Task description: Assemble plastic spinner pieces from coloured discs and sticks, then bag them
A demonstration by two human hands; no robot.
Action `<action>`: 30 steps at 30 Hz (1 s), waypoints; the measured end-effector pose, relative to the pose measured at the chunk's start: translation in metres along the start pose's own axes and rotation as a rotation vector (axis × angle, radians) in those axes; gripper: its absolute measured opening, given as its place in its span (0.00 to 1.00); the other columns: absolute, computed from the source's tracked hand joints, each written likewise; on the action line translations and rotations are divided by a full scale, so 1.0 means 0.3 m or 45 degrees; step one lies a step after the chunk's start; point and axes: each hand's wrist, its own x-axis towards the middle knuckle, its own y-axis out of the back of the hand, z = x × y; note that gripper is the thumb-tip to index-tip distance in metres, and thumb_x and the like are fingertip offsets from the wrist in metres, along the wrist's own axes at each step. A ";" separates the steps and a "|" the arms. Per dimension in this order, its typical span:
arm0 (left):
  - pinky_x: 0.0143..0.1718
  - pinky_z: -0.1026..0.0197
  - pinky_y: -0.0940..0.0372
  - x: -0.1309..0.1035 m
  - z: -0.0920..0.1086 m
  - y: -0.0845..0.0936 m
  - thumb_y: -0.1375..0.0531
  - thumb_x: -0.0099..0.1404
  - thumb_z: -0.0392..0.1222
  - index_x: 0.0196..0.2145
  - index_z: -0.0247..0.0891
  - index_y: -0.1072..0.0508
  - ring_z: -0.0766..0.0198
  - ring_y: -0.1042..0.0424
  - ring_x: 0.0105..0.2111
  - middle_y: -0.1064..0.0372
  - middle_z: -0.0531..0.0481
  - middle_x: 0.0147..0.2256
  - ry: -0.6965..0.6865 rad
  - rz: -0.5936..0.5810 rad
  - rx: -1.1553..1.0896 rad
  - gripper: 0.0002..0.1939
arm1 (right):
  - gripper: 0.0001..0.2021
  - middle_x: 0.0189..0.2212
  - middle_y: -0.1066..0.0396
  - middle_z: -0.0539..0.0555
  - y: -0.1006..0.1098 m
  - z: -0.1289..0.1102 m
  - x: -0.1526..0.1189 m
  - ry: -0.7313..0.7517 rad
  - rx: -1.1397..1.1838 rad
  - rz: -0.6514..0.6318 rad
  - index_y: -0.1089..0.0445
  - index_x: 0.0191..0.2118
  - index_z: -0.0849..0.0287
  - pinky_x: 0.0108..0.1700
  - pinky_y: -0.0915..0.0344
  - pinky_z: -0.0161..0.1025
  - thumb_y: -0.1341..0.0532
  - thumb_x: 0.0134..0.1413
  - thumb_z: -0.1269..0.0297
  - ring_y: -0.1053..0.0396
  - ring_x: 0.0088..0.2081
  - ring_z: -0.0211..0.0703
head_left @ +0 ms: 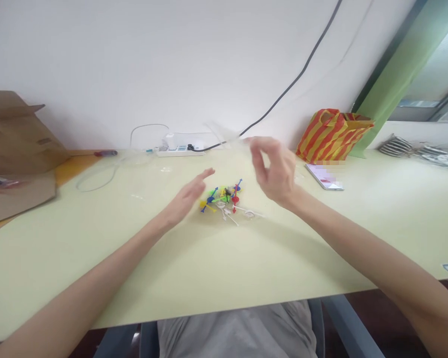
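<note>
A small pile of arrow-shaped plastic pieces with round centres, in blue, red, green, yellow and white (227, 198), lies on the pale green table (194, 263). My left hand (189, 195) is just left of the pile, its fingers apart and nothing in it. Raised to the right above the pile, my right hand (272, 166) pinches a clear, thin plastic bag (224, 133) that is blurred by motion and stretches out to the left. A white piece (249, 214) sits at the right edge of the pile.
A power strip (181, 151) with a black cable (283, 97) stands by the wall. At the right are a striped bag (330, 134) and a phone (324, 177). A cardboard box (18, 134) stands at the left, with a thin cable (97, 189) near it.
</note>
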 end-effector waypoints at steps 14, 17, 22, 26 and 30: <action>0.58 0.46 0.30 0.003 0.024 0.109 0.33 0.62 0.43 0.59 0.46 0.31 0.48 0.30 0.61 0.29 0.43 0.60 0.190 0.292 -0.631 0.28 | 0.26 0.72 0.46 0.56 -0.133 -0.156 -0.089 0.362 -0.038 -0.792 0.36 0.64 0.53 0.72 0.46 0.53 0.49 0.66 0.81 0.50 0.73 0.45; 0.48 0.47 0.26 0.018 -0.023 0.172 0.30 0.58 0.43 0.52 0.42 0.33 0.49 0.21 0.49 0.23 0.39 0.52 0.269 0.404 -0.523 0.26 | 0.32 0.74 0.51 0.57 -0.096 -0.142 -0.109 0.263 0.049 -0.859 0.44 0.71 0.52 0.72 0.48 0.54 0.48 0.64 0.81 0.53 0.74 0.47; 0.30 0.59 0.31 0.011 -0.121 0.339 0.29 0.57 0.47 0.56 0.39 0.44 0.60 0.22 0.29 0.23 0.49 0.40 0.433 0.802 0.017 0.37 | 0.32 0.72 0.46 0.60 0.003 -0.027 -0.181 0.092 -0.019 -0.857 0.42 0.70 0.52 0.71 0.46 0.58 0.50 0.63 0.79 0.49 0.72 0.51; 0.40 0.52 0.31 -0.026 -0.206 0.437 0.34 0.64 0.55 0.62 0.37 0.48 0.57 0.24 0.35 0.28 0.54 0.38 0.503 0.828 0.633 0.39 | 0.29 0.68 0.41 0.64 0.078 0.154 -0.243 -0.319 -0.196 -0.759 0.37 0.66 0.54 0.65 0.41 0.61 0.50 0.61 0.75 0.41 0.67 0.58; 0.58 0.40 0.39 -0.032 -0.260 0.451 0.38 0.67 0.56 0.66 0.32 0.49 0.42 0.34 0.56 0.33 0.44 0.49 0.393 0.832 1.059 0.40 | 0.26 0.63 0.39 0.67 0.120 0.297 -0.289 -0.672 -0.288 -0.556 0.37 0.64 0.58 0.63 0.38 0.54 0.49 0.61 0.72 0.38 0.64 0.57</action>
